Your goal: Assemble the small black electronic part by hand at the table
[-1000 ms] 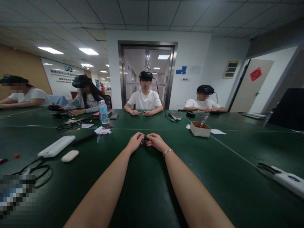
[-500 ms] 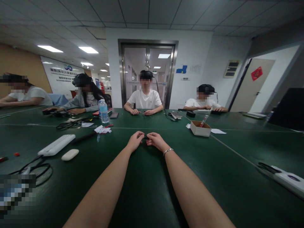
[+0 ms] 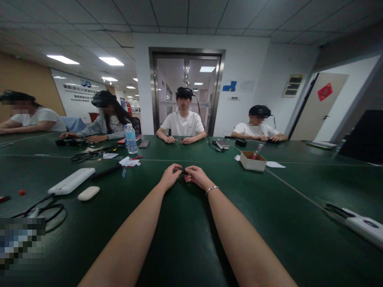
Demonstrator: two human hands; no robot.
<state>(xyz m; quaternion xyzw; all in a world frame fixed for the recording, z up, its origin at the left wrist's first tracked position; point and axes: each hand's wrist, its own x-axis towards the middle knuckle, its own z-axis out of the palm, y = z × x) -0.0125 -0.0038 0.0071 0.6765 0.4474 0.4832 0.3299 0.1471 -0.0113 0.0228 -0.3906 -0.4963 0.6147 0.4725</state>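
Both my forearms reach forward over the dark green table (image 3: 185, 227). My left hand (image 3: 171, 176) and my right hand (image 3: 196, 176) almost meet, fingertips facing each other. Between them is a small dark piece (image 3: 183, 171), too small to name, pinched by both hands. The thumb and fingers of each hand are closed at its ends. A silver bracelet (image 3: 212, 189) sits on my right wrist.
Left of me lie a white power strip (image 3: 72, 181), a white oval case (image 3: 89, 193) and black cables (image 3: 56, 215). Farther off stand a water bottle (image 3: 131, 139) and a small open box (image 3: 253, 162). Another white device (image 3: 365, 225) lies at right. Several people sit across the table.
My hands hold nearly the same pose around the small dark piece. The whole view has shifted very slightly.
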